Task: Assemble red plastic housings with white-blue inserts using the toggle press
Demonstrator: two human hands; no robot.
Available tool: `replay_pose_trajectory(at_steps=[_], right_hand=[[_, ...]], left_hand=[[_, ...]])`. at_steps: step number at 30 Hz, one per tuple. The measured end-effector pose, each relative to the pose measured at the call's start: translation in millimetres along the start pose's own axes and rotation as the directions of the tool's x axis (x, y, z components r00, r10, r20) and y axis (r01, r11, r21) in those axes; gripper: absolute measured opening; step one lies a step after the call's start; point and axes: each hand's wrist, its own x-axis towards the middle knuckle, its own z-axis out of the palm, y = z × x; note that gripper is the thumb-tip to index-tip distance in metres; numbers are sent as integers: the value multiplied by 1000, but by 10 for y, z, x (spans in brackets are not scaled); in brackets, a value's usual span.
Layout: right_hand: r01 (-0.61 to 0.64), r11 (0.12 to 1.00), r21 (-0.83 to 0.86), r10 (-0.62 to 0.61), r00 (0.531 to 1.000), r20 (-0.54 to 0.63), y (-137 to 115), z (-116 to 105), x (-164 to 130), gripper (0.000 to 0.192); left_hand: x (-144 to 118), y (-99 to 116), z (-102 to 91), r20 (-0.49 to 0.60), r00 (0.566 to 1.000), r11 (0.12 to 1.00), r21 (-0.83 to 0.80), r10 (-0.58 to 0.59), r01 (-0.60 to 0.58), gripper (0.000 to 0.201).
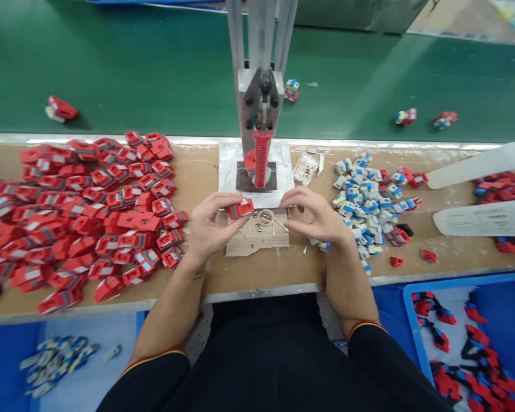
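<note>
My left hand [212, 223] pinches a red toy car part [240, 209] between thumb and fingers, just in front of the press. My right hand [317, 214] hovers on the other side, its thumb and fingers apart with nothing visible between them. Between the hands, a small round cup [265, 217] sits on a piece of cardboard [257, 243], with cotton swabs [278, 224] leaning across its rim. Tiny metal bits [258, 227] lie beside the cup. The hand press [264, 103] stands behind, its red handle [262, 160] hanging down over a metal base plate [229, 171].
A big pile of red toy car parts [111, 212] covers the left of the bench. Grey, blue and yellow parts [363, 200] heap at right, near two white bottles [480, 220]. A bag of swabs [305, 167] lies behind my right hand. Blue bins [412, 303] flank me below.
</note>
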Motion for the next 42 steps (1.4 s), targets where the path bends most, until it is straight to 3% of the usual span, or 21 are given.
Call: replay_pose_trajectory(at_steps=[1, 3, 5, 7, 9, 11, 13, 14, 16, 18, 20, 22, 26, 29, 33, 37, 42], right_hand=[[-23, 1000, -6, 22, 991, -133, 26, -141, -56, 18], [-168, 979, -118, 106, 906, -409, 102, -452, -176, 15], [-390, 864, -317, 189, 836, -515, 203, -721, -258, 14], [-524, 651, -549, 316, 845, -432, 317, -874, -260, 20], [-501, 454, -737, 463, 839, -285, 425, -903, -187, 30], [-415, 335, -846, 578, 799, -163, 511, -868, -84, 35], [-346, 302, -888, 637, 767, -82, 554, -843, -1, 35], [-340, 312, -887, 638, 767, -69, 555, -844, 23, 35], [-383, 410, -828, 568, 817, -97, 505, -862, 41, 36], [-414, 626, -661, 407, 896, -176, 384, -848, 39, 38], [-321, 859, -399, 220, 935, -279, 195, -743, 41, 41], [-141, 980, -141, 80, 927, -367, -35, -533, 61, 37], [124, 973, 195, -30, 905, -423, -408, 6, 144, 26], [170, 951, 259, -50, 909, -414, -475, 277, 175, 21], [140, 951, 274, -43, 942, -332, -403, 387, 140, 20], [144, 937, 319, -55, 961, -272, -372, 409, 106, 21], [148, 940, 307, -74, 968, -242, -413, 445, 106, 21]], left_hand=[[3, -22, -3, -25, 1000, 999, -29, -14, 14, 29], [9, -64, -5, -76, 996, 994, -104, -46, 38, 33], [15, -88, -4, -102, 992, 981, -183, -78, 58, 35], [21, -88, -2, -106, 989, 967, -243, -106, 78, 36], [25, -69, 2, -102, 986, 956, -276, -129, 96, 37], [28, -46, 12, -101, 986, 951, -293, -136, 102, 38], [28, -26, 26, -101, 986, 947, -304, -136, 100, 38], [26, -17, 34, -98, 986, 945, -310, -138, 102, 38], [21, 0, 49, -81, 986, 936, -332, -148, 114, 39], [13, 23, 60, -46, 988, 920, -371, -151, 123, 40], [3, 51, 66, 2, 991, 903, -411, -135, 123, 40], [-8, 79, 73, 44, 994, 891, -441, -102, 111, 38], [-29, 107, 97, 78, 997, 873, -484, -27, 62, 35], [-41, 111, 107, 95, 995, 878, -475, -20, 63, 34], [-48, 143, 74, 241, 964, 829, -514, -108, 221, 46], [-47, 191, 34, 442, 878, 704, -565, -181, 430, 61], [-49, 199, 65, 489, 845, 604, -612, -218, 510, 63]])
